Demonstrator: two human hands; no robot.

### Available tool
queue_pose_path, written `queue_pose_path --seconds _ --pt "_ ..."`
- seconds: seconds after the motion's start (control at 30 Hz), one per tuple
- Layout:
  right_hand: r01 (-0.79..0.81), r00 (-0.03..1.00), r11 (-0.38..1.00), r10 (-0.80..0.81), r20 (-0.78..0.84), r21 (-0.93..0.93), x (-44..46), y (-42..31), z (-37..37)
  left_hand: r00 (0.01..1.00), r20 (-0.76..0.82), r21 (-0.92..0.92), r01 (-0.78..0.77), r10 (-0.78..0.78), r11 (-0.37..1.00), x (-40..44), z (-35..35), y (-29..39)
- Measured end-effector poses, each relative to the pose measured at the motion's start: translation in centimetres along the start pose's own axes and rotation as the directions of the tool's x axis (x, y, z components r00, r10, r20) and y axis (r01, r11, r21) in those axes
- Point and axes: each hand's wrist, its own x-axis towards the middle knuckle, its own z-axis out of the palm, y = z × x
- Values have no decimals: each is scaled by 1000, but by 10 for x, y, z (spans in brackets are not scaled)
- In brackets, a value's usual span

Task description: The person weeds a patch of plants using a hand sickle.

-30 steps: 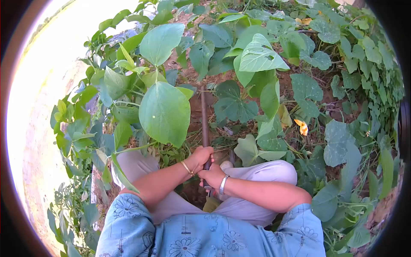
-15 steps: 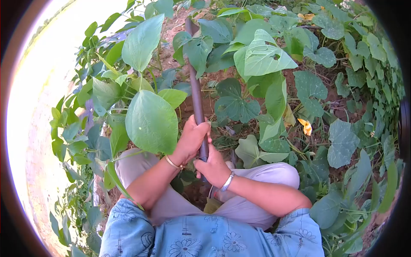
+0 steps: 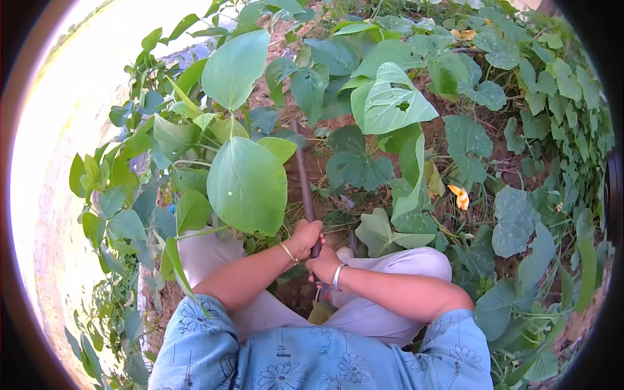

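Note:
My left hand [image 3: 304, 239] is closed around a long, dark brown tool handle [image 3: 303, 179]. Just below it, my right hand [image 3: 325, 264] grips the same handle near its lower end. The two hands are close together between my bent knees. From them the handle slants up and slightly left toward the soil among the plants. Whatever is at its far end is hidden or too indistinct to make out. A large green leaf [image 3: 247, 185] hangs left of the handle, above my left forearm.
Leafy plants stand close on the left, and broad-leaved vines [image 3: 468, 140] spread over the right. An orange-yellow blossom [image 3: 461, 197] sits among them. A leaf with holes [image 3: 398, 101] overhangs the brown soil. Bright, washed-out ground [image 3: 65, 214] lies at far left.
Both hands have moved down toward my body, the left one ending closer to the right. The handle's far end has dropped from up among the leaves. Leaves on the left have swayed right.

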Motion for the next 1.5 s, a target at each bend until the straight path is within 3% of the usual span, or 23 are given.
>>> queue_pose_path --seconds 0.07,0.3,0.47,0.5,0.57,0.6,0.67,0.77,0.9,0.97,1.0,1.03,1.07,1.23,1.3,1.43,1.5 --pt "-8 1000 1000 8 -13 -23 -10 3 3 1000 24 -19 3 -2 1000 -8 1 -10" --pt "45 995 980 -62 83 193 -33 -10 3 991 135 -64 14 -5 998 -26 -2 7" --pt "107 977 935 -162 139 339 -60 -28 0 978 175 -133 -94 117 987 -54 5 32" --pt "167 971 928 -213 107 332 -62 -32 0 979 172 -130 -87 109 988 -57 7 39" --pt "219 964 918 -257 75 331 -63 -41 -1 949 176 -116 -245 262 963 -60 11 56" --pt "321 937 901 -347 39 293 -61 -48 -2 951 174 -112 -238 254 965 -60 14 65" --pt "447 889 870 -458 3 210 -53 -63 -8 898 108 -62 -422 427 904 -54 18 83" --pt "508 861 858 -502 -84 78 -24 -73 -16 857 88 31 -511 507 859 -34 20 102" --pt "429 899 903 -424 -113 16 5 -63 -23 853 30 36 -521 521 853 1 20 84" --pt "208 977 978 -206 -53 34 8 -51 -20 943 -22 61 -330 332 942 8 16 61" --pt "213 976 977 -211 -52 32 10 -44 -19 979 -16 58 -201 202 978 14 11 48" --pt "50 999 997 -51 16 64 13 -36 -19 998 -8 58 -68 68 996 18 7 34" --pt "-115 991 990 108 85 85 12 -29 -17 999 -2 60 -49 50 997 18 5 19" --pt "-5 998 997 11 -69 80 -13 -1 2 998 59 21 -15 14 1000 -3 5 -4" --pt "15 999 980 -25 48 201 -24 -5 2 997 75 45 11 -15 999 -15 3 1" --pt "41 993 977 -63 99 209 -46 -16 1 995 96 -18 8 -6 1000 -35 4 10" --pt "52 986 952 -97 135 301 -53 -18 1 989 145 -30 -17 21 999 -42 4 13"
